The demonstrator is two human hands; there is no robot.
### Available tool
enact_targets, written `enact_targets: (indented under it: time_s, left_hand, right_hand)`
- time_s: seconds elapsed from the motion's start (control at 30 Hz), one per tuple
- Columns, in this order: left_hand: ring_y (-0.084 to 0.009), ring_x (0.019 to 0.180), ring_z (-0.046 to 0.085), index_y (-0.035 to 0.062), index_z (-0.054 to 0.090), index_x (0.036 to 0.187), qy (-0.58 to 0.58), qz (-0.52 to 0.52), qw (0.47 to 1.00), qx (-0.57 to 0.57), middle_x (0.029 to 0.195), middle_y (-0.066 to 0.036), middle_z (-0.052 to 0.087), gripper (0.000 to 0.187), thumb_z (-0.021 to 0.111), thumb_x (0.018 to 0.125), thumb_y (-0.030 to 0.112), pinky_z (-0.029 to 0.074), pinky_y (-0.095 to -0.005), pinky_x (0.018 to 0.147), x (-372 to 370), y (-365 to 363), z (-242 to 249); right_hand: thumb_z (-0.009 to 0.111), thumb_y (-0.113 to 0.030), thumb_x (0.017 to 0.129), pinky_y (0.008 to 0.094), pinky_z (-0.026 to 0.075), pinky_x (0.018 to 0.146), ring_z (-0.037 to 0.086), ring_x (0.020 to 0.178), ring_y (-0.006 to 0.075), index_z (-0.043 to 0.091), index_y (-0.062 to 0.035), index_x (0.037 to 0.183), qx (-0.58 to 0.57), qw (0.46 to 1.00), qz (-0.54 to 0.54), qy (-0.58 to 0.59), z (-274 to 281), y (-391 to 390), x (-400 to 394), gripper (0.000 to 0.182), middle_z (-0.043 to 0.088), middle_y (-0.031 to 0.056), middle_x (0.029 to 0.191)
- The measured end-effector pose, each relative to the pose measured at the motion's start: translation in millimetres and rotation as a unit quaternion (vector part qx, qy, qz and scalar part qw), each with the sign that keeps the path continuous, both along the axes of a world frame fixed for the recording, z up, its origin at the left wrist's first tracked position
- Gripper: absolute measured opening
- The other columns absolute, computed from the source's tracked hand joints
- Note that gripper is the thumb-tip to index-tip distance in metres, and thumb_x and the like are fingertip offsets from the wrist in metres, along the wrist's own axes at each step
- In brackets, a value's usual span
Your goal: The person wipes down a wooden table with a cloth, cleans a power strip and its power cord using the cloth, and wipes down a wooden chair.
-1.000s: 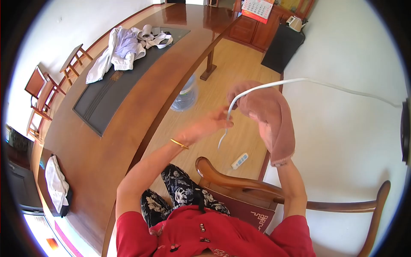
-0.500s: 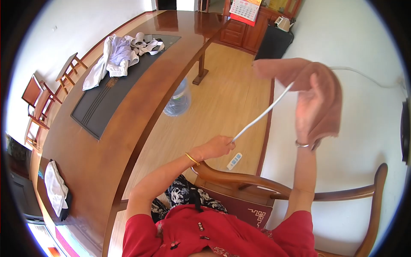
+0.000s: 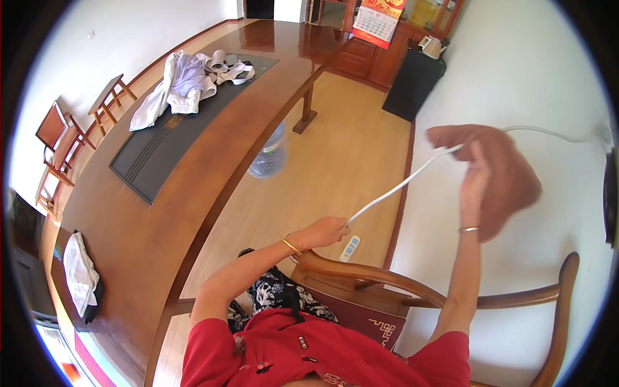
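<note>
A white cable stretches from my left hand up to a brown cloth, and runs on behind it to the wall at the right. My left hand is closed round the cable's lower end, above the chair's armrest. Higher up at the right, my right hand holds the brown cloth, which wraps over the cable and hangs down behind my wrist. The cloth is slightly blurred and hides part of the cable.
A long wooden table bears a pile of clothes and a white cloth. On the floor are a water bottle and a white power strip. A wooden chair surrounds me; a black cabinet stands ahead.
My right hand and the brown cloth have moved right and down, and the cloth has changed shape. My left hand has shifted slightly down, still on the cable.
</note>
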State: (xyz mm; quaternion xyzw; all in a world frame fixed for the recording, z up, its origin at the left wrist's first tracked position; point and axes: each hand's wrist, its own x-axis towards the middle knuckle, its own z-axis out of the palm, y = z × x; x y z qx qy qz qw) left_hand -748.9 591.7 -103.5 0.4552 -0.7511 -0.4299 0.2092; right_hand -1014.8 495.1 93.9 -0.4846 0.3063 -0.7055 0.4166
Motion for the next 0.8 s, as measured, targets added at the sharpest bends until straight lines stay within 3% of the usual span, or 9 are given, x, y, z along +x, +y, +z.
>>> enact_targets:
  time_s: [0.27, 0.37, 0.43, 0.47, 0.57, 0.63, 0.67, 0.73, 0.8]
  left_hand:
    - [-0.0280, 0.078, 0.062, -0.0008, 0.056, 0.091, 0.036, 0.076, 0.996, 0.008, 0.082, -0.017, 0.063, 0.021, 0.051, 0.086, 0.019, 0.048, -0.0368, 0.071, 4.5, -3.1, 7.8]
    - [-0.0265, 0.084, 0.062, 0.0004, 0.054, 0.106, 0.031, 0.149, 0.988, 0.011, 0.088, -0.015, 0.063, 0.028, 0.055, 0.080, 0.012, 0.048, -0.0360, 0.072, 5.0, -0.2, 10.5]
    - [-0.0245, 0.095, 0.059, 0.0023, 0.047, 0.122, 0.111, 0.214, 0.964, 0.108, 0.100, -0.013, 0.061, 0.047, 0.055, 0.076, 0.004, 0.047, -0.0345, 0.077, 5.6, 0.0, 17.1]
    - [-0.0245, 0.095, 0.059, 0.0023, 0.047, 0.122, 0.110, 0.214, 0.965, 0.105, 0.100, -0.013, 0.061, 0.047, 0.055, 0.076, 0.004, 0.047, -0.0345, 0.077, 6.3, -1.8, 9.2]
    - [-0.0333, 0.098, 0.058, 0.0011, 0.044, 0.121, 0.317, 0.205, 0.921, 0.099, 0.104, -0.019, 0.060, 0.044, 0.054, 0.079, 0.007, 0.044, -0.0402, 0.086, 7.9, -8.1, -22.6]
    - [-0.0334, 0.108, 0.052, 0.0003, 0.043, 0.123, 0.246, 0.345, 0.906, -0.009, 0.109, -0.020, 0.057, 0.048, 0.057, 0.077, 0.006, 0.041, -0.0408, 0.092, 8.5, -8.1, -24.3]
    - [-0.0334, 0.108, 0.052, 0.0003, 0.043, 0.123, 0.246, 0.344, 0.906, -0.012, 0.109, -0.020, 0.057, 0.048, 0.057, 0.077, 0.006, 0.041, -0.0408, 0.092, 10.4, -7.5, -20.6]
    - [-0.0326, 0.111, 0.049, 0.0009, 0.049, 0.116, 0.211, 0.401, 0.868, -0.202, 0.115, -0.020, 0.054, 0.039, 0.057, 0.079, 0.011, 0.041, -0.0405, 0.092, 14.9, -3.9, 11.2]
    - [-0.0316, 0.109, 0.051, 0.0001, 0.052, 0.112, 0.187, 0.370, 0.884, -0.216, 0.111, -0.019, 0.055, 0.033, 0.056, 0.081, 0.013, 0.041, -0.0384, 0.092, 15.0, -10.9, 32.5]
  right_hand:
    - [0.060, -0.015, 0.083, 0.0317, 0.039, 0.079, 0.052, 0.085, 0.0175, 0.060, -0.0017, 0.085, 0.025, 0.952, 0.086, 0.293, -76.6, 63.7, 104.7, 0.013, 0.057, 0.0048, 0.086]
    - [0.060, -0.015, 0.081, 0.0320, 0.040, 0.074, 0.053, 0.082, 0.0187, 0.060, -0.0037, 0.082, -0.006, 0.934, 0.058, 0.352, -81.9, 74.4, 114.7, 0.011, 0.057, 0.0046, 0.082]
    - [0.061, -0.015, 0.079, 0.0321, 0.041, 0.071, 0.054, 0.079, 0.0194, 0.060, -0.0051, 0.080, -0.030, 0.921, 0.037, 0.387, -82.7, 79.3, 118.4, 0.010, 0.057, 0.0044, 0.080]
    - [0.061, -0.015, 0.078, 0.0322, 0.041, 0.069, 0.054, 0.078, 0.0198, 0.060, -0.0058, 0.079, -0.041, 0.914, 0.026, 0.402, -83.2, 81.2, 120.9, 0.009, 0.056, 0.0043, 0.079]
    - [0.061, -0.015, 0.076, 0.0325, 0.042, 0.064, 0.055, 0.075, 0.0210, 0.060, -0.0079, 0.076, -0.080, 0.891, 0.004, 0.447, -81.5, 85.7, 125.4, 0.007, 0.056, 0.0041, 0.076]
    - [0.061, -0.015, 0.074, 0.0326, 0.043, 0.061, 0.056, 0.072, 0.0217, 0.060, -0.0093, 0.074, -0.106, 0.872, -0.004, 0.477, -80.1, 87.5, 127.9, 0.006, 0.056, 0.0039, 0.074]
    - [0.062, -0.015, 0.074, 0.0327, 0.043, 0.059, 0.056, 0.071, 0.0221, 0.060, -0.0099, 0.073, -0.119, 0.862, -0.006, 0.492, -79.3, 89.6, 129.7, 0.006, 0.056, 0.0038, 0.072]
    - [0.062, -0.015, 0.072, 0.0329, 0.044, 0.056, 0.057, 0.069, 0.0229, 0.059, -0.0113, 0.071, -0.145, 0.841, -0.006, 0.521, -76.2, 90.6, 131.9, 0.005, 0.056, 0.0037, 0.070]
    - [0.062, -0.015, 0.070, 0.0330, 0.045, 0.053, 0.057, 0.067, 0.0236, 0.059, -0.0127, 0.069, -0.168, 0.817, 0.001, 0.551, -75.7, 91.9, 136.0, 0.004, 0.055, 0.0035, 0.068]
